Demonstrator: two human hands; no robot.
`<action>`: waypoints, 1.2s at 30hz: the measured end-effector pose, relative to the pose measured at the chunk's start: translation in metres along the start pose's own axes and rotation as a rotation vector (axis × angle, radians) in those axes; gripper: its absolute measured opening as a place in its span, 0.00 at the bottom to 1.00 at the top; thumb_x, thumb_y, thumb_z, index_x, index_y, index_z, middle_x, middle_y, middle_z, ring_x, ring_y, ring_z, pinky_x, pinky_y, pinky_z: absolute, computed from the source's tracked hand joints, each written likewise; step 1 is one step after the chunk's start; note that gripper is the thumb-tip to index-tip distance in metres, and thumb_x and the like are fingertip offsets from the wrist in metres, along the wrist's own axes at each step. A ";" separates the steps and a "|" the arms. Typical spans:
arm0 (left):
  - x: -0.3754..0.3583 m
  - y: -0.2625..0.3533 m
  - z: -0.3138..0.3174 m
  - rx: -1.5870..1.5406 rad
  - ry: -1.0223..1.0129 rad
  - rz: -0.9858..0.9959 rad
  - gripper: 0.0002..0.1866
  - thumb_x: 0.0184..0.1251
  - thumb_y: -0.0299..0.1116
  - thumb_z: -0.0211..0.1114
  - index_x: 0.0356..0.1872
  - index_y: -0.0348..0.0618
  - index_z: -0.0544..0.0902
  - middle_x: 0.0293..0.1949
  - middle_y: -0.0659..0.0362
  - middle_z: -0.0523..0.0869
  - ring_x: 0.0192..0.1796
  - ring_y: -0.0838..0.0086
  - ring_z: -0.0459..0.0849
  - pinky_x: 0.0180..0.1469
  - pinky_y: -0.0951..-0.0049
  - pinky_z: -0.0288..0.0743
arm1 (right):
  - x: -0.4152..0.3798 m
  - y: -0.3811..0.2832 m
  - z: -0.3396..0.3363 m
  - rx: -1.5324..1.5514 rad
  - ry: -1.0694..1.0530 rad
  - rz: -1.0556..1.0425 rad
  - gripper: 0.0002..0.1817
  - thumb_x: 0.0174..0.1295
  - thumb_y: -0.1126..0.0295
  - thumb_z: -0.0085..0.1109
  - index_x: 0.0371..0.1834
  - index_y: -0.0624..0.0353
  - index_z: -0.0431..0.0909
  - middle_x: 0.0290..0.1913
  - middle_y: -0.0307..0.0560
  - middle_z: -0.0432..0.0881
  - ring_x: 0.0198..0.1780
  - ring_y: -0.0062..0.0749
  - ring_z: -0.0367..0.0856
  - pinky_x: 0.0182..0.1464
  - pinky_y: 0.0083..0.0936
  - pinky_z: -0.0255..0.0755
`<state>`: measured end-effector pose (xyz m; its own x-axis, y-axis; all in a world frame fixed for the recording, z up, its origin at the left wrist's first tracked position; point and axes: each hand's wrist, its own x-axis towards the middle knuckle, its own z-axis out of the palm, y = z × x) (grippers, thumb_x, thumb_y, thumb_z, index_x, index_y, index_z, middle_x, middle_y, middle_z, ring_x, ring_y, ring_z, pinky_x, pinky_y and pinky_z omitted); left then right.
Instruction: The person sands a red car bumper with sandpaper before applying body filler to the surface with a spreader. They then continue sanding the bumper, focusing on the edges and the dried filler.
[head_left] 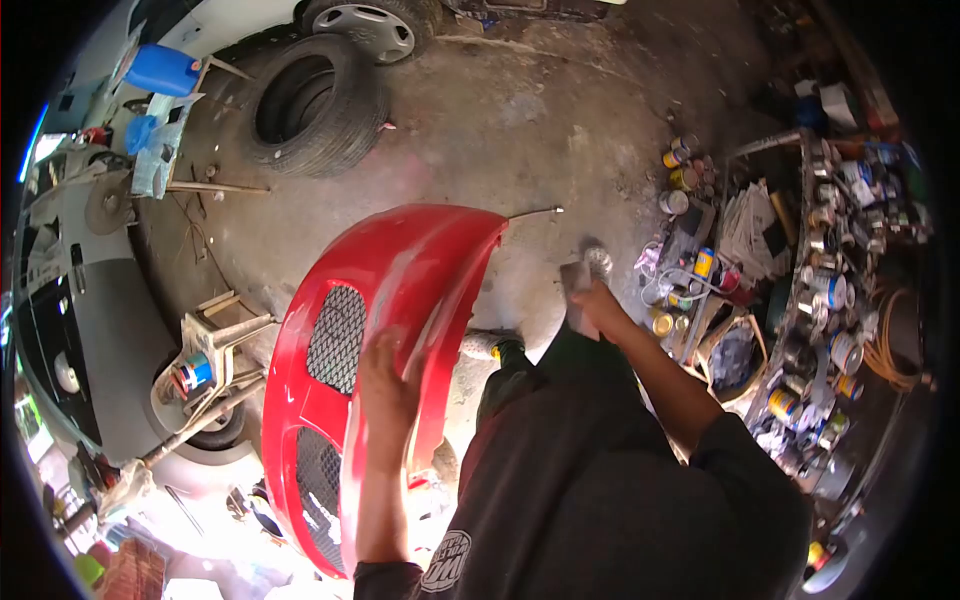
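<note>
Over the red bumper, lays the left hand open and palm down, with fingers pointing forward along the pale streaked band and with the forearm reaching up from the bottom of the view. On the other side, extends the right arm forward, bent a little at the elbow, and grips a flat greyish pad in the right hand. Holds the pad apart from the bumper, out in front of the dark shirt.

Beyond the bumper's far end, finds open concrete floor, bounded at the upper left by a loose tyre. Leaves a narrower strip of floor between the bumper's inner edge and the right hand. To the left, comes near a pale stand bearing a tin; to the right, near crowded paint cans and a cluttered rack.

Has the bumper lengthwise at the body's left, directly under the left hand and well within reach. Cannot tell what supports it; loses the near end in bright glare.
</note>
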<state>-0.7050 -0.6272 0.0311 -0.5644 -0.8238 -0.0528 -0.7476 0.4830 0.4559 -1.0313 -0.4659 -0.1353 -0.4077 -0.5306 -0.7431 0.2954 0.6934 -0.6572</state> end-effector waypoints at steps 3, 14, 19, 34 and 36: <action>0.021 0.064 0.068 -0.422 -0.120 -0.086 0.22 0.72 0.32 0.68 0.65 0.38 0.77 0.61 0.45 0.81 0.62 0.52 0.81 0.65 0.59 0.74 | -0.014 -0.061 -0.026 0.042 -0.334 0.014 0.23 0.63 0.71 0.61 0.61 0.68 0.77 0.49 0.51 0.85 0.53 0.33 0.82 0.59 0.32 0.73; 0.121 0.237 0.201 -1.513 -0.286 -0.836 0.21 0.77 0.29 0.60 0.67 0.36 0.75 0.51 0.58 0.84 0.52 0.74 0.83 0.53 0.72 0.78 | 0.091 -0.129 -0.195 0.325 -0.770 0.459 0.14 0.60 0.75 0.62 0.50 0.63 0.81 0.45 0.47 0.86 0.48 0.34 0.87 0.51 0.36 0.83; 0.127 0.247 0.233 -1.417 -0.213 -0.878 0.13 0.77 0.41 0.63 0.44 0.39 0.84 0.36 0.63 0.85 0.40 0.79 0.82 0.47 0.75 0.76 | 0.118 -0.128 -0.198 0.252 -0.796 0.529 0.12 0.60 0.74 0.65 0.47 0.63 0.82 0.41 0.45 0.86 0.47 0.33 0.87 0.50 0.36 0.84; 0.125 0.098 0.431 -1.535 0.085 -1.206 0.13 0.75 0.34 0.59 0.54 0.40 0.81 0.31 0.64 0.81 0.29 0.80 0.79 0.32 0.78 0.73 | 0.261 -0.091 -0.126 0.111 -0.366 0.271 0.10 0.63 0.70 0.66 0.46 0.58 0.82 0.41 0.39 0.85 0.42 0.27 0.84 0.47 0.30 0.77; 0.131 0.072 0.476 -1.502 0.111 -1.246 0.14 0.74 0.33 0.59 0.56 0.41 0.81 0.33 0.63 0.84 0.32 0.79 0.81 0.34 0.78 0.75 | 0.304 -0.056 -0.099 0.031 -0.346 0.176 0.11 0.62 0.66 0.67 0.43 0.59 0.83 0.38 0.39 0.84 0.40 0.27 0.83 0.45 0.30 0.75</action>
<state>-0.9999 -0.5590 -0.3659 0.0231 -0.4904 -0.8712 0.2440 -0.8423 0.4806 -1.2573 -0.6178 -0.3123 -0.0350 -0.5416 -0.8399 0.3630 0.7761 -0.5156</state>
